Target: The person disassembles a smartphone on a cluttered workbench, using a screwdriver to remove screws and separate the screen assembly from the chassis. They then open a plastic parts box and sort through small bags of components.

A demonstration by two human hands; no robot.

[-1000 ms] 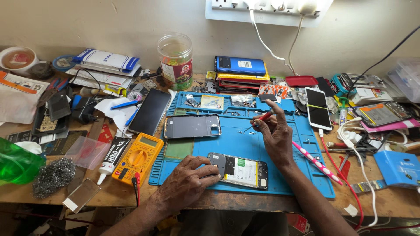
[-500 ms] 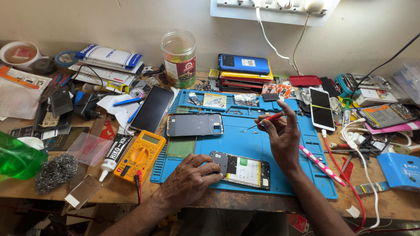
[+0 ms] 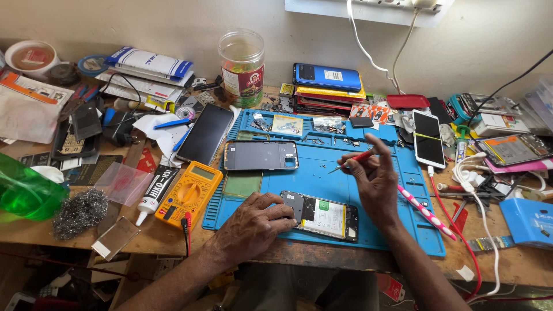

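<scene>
The left hand (image 3: 253,226) is lying palm down on the blue mat (image 3: 380,230), its forearm coming in from the lower left, and its fingers are curling over the left end of the opened phone (image 3: 321,215), pinning it flat. The phone is lying face down with its back off, near the front edge of the mat, its long side running left to right. The right hand (image 3: 374,183) is hovering just above and to the right of the phone, wrist bent, forearm rising from the lower right edge. Its thumb and fingers are pinching a red screwdriver (image 3: 351,161), whose tip is pointing left and down over the mat, apart from the phone. A back cover (image 3: 260,155) is resting on the mat above the left hand, and a pink toothbrush (image 3: 425,211) is lying on the mat's right side, just beside the right wrist. A yellow multimeter (image 3: 187,194) is sitting on the table (image 3: 518,262), just left of the mat.
</scene>
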